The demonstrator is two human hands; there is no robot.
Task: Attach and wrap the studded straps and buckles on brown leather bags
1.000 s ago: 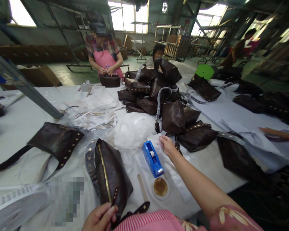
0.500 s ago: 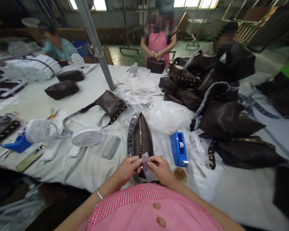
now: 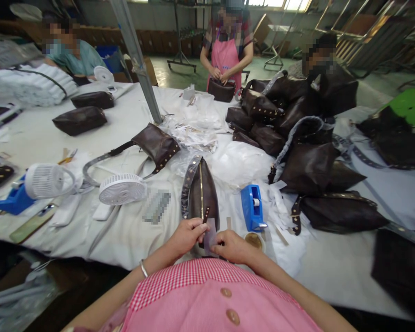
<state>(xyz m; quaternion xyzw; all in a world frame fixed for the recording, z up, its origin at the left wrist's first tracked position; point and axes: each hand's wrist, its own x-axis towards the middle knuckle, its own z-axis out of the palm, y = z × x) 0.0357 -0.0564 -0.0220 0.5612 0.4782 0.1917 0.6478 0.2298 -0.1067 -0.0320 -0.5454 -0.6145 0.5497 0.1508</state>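
A dark brown handbag with a gold zipper lies lengthwise in front of me, and its plastic-wrapped strap runs along its left side. At its near end, my left hand is closed in a pinch on a narrow studded leather tab. A translucent piece of film lies against that tab. My right hand pinches the film's lower right edge between thumb and fingers. The near end of the bag is partly hidden by both hands.
A blue tape dispenser and a tape roll are right of the bag. White fans and another studded bag sit left. Brown bags pile up at right. A metal post rises beyond; a co-worker handles a bag.
The studded tab has tilted to the right, and the film now lies more upright beside it. My right hand has moved lower along the film. The whole view has shifted slightly.
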